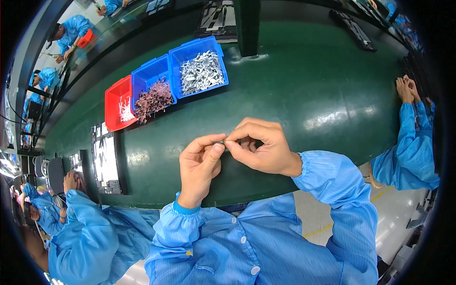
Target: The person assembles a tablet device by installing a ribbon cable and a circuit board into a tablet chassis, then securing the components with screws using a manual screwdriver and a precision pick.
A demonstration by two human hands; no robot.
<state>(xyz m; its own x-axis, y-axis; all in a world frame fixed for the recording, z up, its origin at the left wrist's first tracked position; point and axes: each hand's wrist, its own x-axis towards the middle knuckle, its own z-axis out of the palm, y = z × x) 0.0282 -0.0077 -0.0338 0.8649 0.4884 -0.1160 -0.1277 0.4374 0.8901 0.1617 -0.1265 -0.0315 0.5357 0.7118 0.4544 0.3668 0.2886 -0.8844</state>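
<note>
My left hand point(198, 166) and my right hand point(260, 146) meet above the green tabletop point(285, 99), near its front edge. Thumb and forefinger of each are pinched together, tip to tip. Between the fingertips sits a tiny dark part point(221, 141), too small to name, and both hands appear to grip it. Beyond them stand a blue bin of silvery-white small parts point(202, 71), another blue bin with a heap of pinkish-brown thin parts point(154, 97), and a red bin point(114, 107) with a few white strips.
Left of my hands lies a flat black-framed device panel point(107, 161). A dark green post point(248, 28) rises at the back, beside another panel point(216, 21). A long dark panel point(354, 29) lies far right. Co-workers in blue sit at my left point(95, 232) and right point(408, 147).
</note>
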